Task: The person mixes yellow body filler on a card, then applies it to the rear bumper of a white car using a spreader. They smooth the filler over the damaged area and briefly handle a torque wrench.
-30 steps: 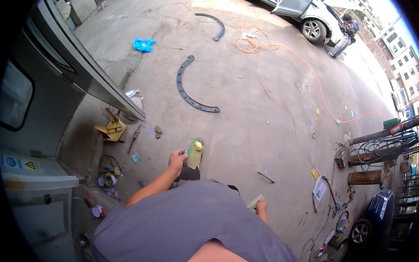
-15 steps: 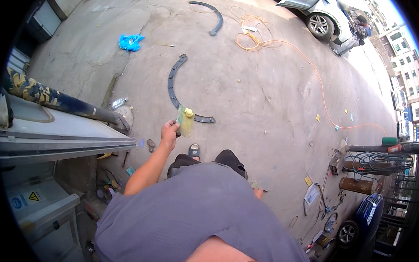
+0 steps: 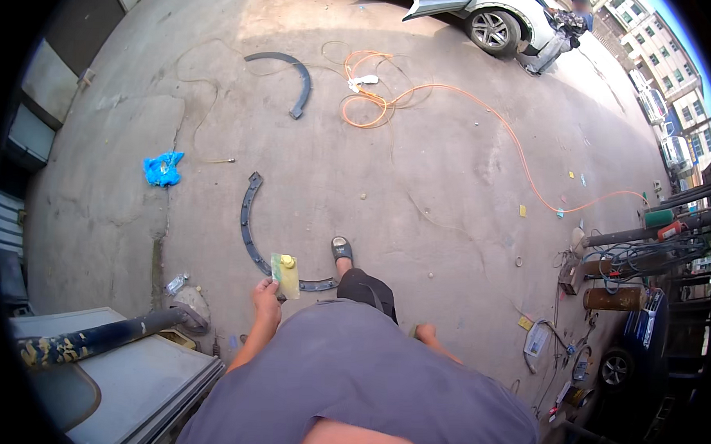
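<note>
Left hand [image 3: 267,299]: lower left of centre, pinching a yellow-green plate [image 3: 289,283] near its lower left corner, yellow lump [image 3: 287,261] on it | right hand [image 3: 426,332]: lower centre, grip cannot be told | dark curved strip [image 3: 246,218]: left of centre, partly behind plate | blue bag [image 3: 163,170]: left

Grey shirt [image 3: 350,370] partly blocked the right hand [image 3: 424,332], and the sliver at its fingers was too small to make out. The yellowish scraper board [image 3: 288,281] covered a bit of the lower curved black trim strip [image 3: 247,218]. Top edge chopped off the white car [image 3: 506,2]; the bystander's face [image 3: 580,4] was blurred.
</note>
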